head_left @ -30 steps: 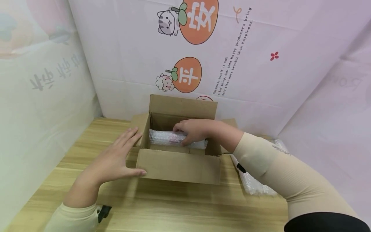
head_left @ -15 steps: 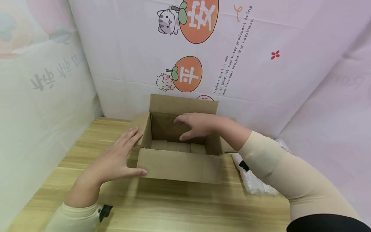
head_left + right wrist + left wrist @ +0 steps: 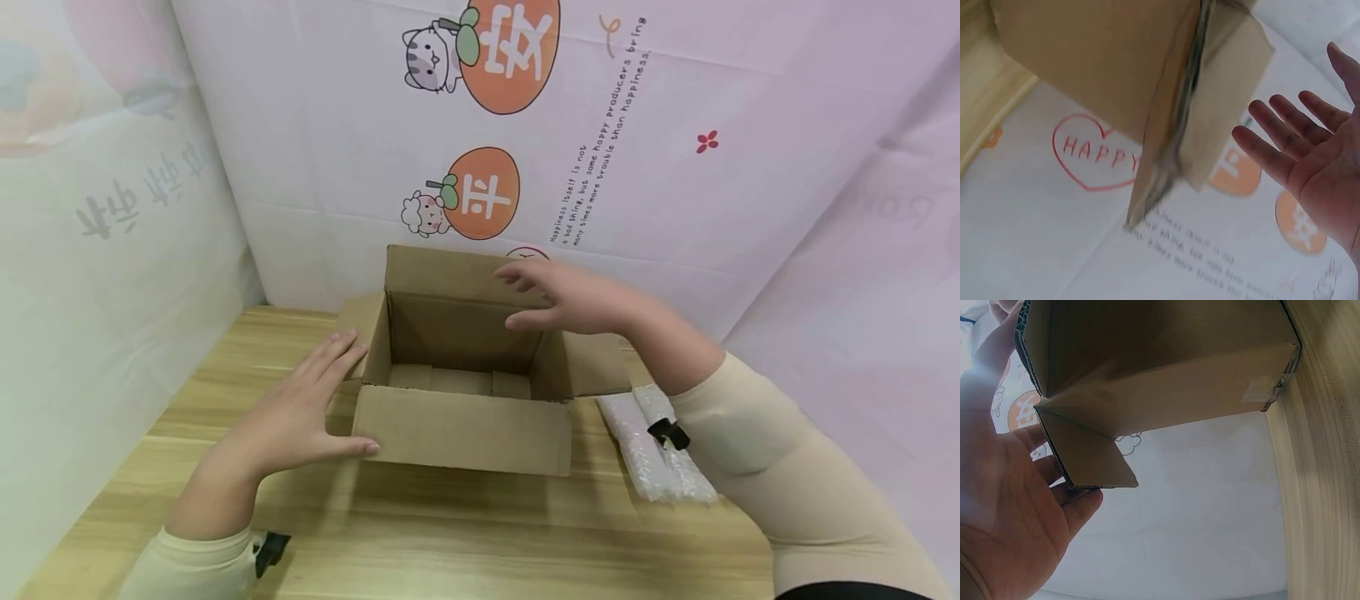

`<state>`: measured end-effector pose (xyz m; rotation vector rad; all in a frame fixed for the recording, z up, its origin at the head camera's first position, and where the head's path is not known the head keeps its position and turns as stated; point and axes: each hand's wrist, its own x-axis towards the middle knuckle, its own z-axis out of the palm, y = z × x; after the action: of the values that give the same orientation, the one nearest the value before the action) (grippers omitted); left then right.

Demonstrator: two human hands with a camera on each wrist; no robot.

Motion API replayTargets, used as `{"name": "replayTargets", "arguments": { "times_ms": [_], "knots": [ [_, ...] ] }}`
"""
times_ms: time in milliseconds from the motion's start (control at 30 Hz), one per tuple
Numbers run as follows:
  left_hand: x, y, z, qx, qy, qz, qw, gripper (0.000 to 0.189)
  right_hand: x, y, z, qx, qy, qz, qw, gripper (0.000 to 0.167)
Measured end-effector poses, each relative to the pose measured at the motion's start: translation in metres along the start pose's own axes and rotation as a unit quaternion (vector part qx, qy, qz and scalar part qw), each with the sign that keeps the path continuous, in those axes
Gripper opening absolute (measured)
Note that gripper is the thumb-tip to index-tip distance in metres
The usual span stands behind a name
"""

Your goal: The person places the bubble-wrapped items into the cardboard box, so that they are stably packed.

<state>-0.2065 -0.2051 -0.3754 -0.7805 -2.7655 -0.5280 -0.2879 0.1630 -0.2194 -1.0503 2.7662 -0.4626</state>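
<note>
On the table stands a brown cardboard box (image 3: 462, 429) with its flaps spread. Its visible inside shows bare cardboard; the front wall hides part of the floor. My left hand (image 3: 300, 412) rests at the box's left side, fingers against the left flap (image 3: 365, 321) and thumb at the front flap's edge. In the left wrist view, those fingers (image 3: 1082, 509) lie along the flap's outer side. Above the box's right rear corner my right hand (image 3: 573, 296) hovers with nothing in it. The right wrist view shows that hand (image 3: 1329, 162) with spread fingers, apart from the cardboard.
Bubble-wrapped rolls (image 3: 637, 446) lie side by side on the wooden table (image 3: 465, 542), right of the box and partly behind the right forearm. Printed white sheets (image 3: 322, 125) rise behind the box and along both sides.
My right hand has let go of a bubble-wrapped roll inside the box and moved up and right, out of it. That roll is out of sight now. The left hand has stayed put.
</note>
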Motion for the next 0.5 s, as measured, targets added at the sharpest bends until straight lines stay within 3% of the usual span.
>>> {"name": "replayTargets", "arguments": {
  "times_ms": [267, 500],
  "knots": [
    [0.000, 0.000, 0.001, -0.001, 0.001, 0.003, 1.0000, 0.120, -0.035, 0.027, -0.027, 0.040, 0.079, 0.032, 0.9956, 0.069],
    [-0.001, 0.001, 0.001, -0.001, 0.003, 0.005, 1.0000, 0.120, -0.073, 0.050, -0.044, 0.059, 0.147, 0.068, 0.9850, 0.068]
  ]
}}
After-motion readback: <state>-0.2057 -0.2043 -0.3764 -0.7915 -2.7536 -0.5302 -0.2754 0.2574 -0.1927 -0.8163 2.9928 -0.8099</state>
